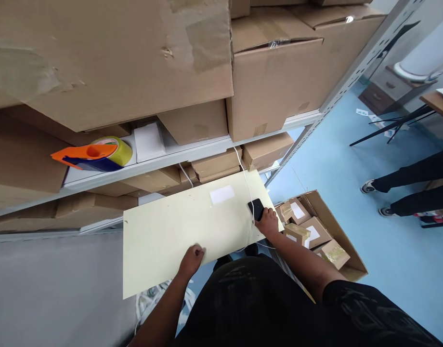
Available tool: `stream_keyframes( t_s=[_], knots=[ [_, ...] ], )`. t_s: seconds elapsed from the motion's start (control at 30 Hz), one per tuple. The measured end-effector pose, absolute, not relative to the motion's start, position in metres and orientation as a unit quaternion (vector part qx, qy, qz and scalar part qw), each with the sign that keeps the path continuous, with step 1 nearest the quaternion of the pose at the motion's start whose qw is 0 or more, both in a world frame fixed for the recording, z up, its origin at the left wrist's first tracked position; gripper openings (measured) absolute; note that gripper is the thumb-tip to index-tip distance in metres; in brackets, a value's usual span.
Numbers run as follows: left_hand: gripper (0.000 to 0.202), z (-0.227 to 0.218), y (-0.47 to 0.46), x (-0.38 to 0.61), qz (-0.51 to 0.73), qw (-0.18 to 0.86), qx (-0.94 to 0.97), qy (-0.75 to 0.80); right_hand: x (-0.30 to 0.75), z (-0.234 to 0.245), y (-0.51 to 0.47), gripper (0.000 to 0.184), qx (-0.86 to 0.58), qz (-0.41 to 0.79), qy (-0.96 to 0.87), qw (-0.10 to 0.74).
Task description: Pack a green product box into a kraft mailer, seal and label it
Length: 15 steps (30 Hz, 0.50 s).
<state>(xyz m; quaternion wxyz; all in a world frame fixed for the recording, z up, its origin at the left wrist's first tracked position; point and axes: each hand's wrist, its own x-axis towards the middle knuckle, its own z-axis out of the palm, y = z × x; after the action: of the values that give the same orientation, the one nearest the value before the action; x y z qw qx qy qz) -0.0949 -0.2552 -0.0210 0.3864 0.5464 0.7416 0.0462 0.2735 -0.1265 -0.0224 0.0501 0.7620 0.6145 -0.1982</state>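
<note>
A pale cream board (160,241) lies in front of my body. My left hand (191,261) rests on its near edge, the fingers curled into a loose fist with nothing visible in them. At the board's right end, my right hand (269,223) has its fingers closed on the lower edge of a black phone (255,208), which lies flat. A white cable (246,177) comes down from the shelf and crosses over the phone. A white paper label (222,194) lies flat on the board between the phone and the far edge.
Beyond the board, a metal shelf (192,153) carries large cartons (275,86) and an orange-blue tape dispenser (95,153). An open carton (355,258) with several small taped boxes stands on the floor to my right. Another person's legs (416,173) show farther right.
</note>
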Motion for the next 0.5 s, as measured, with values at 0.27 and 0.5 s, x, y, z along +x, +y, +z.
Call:
stream_keyframes(
  t_s=[0.27, 0.5],
  knots=[
    [0.033, -0.026, -0.253, -0.087, 0.02, 0.369, 0.559, 0.742, 0.276, -0.028, -0.122, 0.057, 0.766, -0.199, 0.61, 0.049],
    [0.035, -0.034, -0.254, -0.09, 0.028, 0.373, 0.558, 0.741, 0.277, -0.029, -0.124, 0.06, 0.768, -0.204, 0.606, 0.035]
  ],
)
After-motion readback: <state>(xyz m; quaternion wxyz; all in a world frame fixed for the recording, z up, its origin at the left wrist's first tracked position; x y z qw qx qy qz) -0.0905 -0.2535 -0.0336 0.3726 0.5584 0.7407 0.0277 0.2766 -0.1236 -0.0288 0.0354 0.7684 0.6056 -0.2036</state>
